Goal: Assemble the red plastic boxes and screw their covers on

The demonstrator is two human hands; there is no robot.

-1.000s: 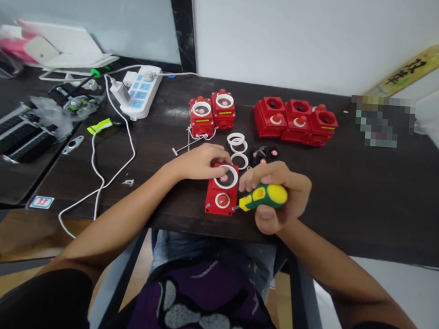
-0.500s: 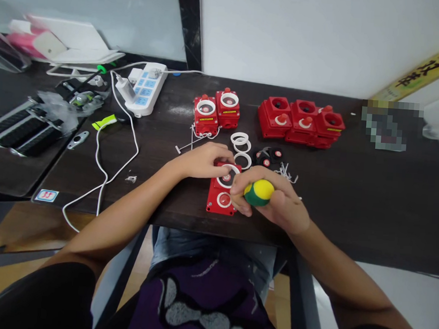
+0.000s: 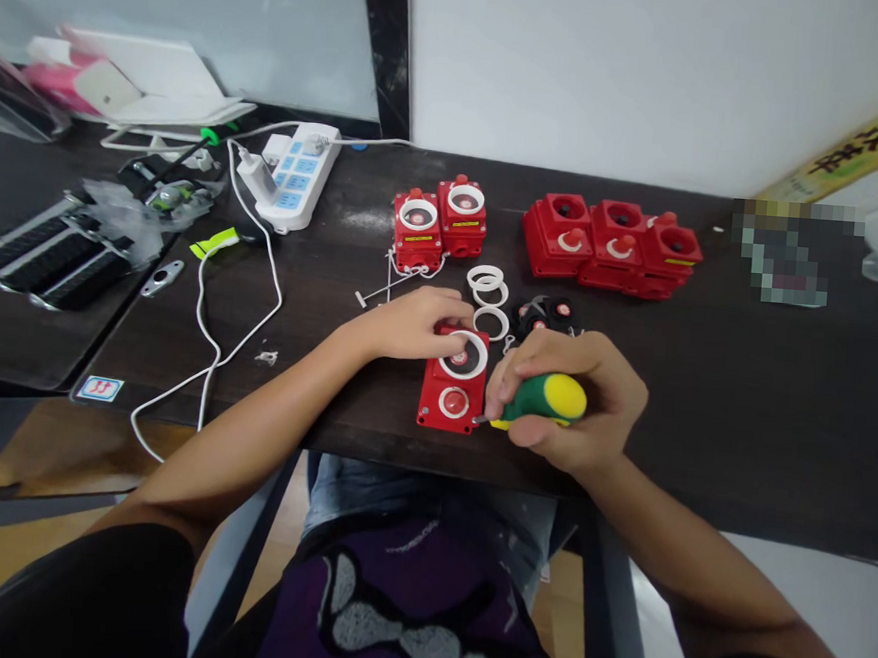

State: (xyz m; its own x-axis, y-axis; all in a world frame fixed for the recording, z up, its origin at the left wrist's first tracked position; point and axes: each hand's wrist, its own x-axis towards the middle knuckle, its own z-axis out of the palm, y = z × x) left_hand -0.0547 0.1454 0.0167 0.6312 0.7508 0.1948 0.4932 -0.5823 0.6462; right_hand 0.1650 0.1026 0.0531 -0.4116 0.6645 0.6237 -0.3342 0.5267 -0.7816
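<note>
The left hand (image 3: 416, 324) lies flat, pressing the far end of a red switch box (image 3: 452, 390) at the dark bench's (image 3: 742, 390) near edge; the right hand (image 3: 576, 399) grips a green-and-yellow screwdriver (image 3: 543, 400), tip at the box's near right corner.

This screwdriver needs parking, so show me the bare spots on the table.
Widest bare stretch: right of the right hand, in front of the three red boxes. Another lies between the white cable and the left forearm. Crowded: around the white rings and black parts.
</note>
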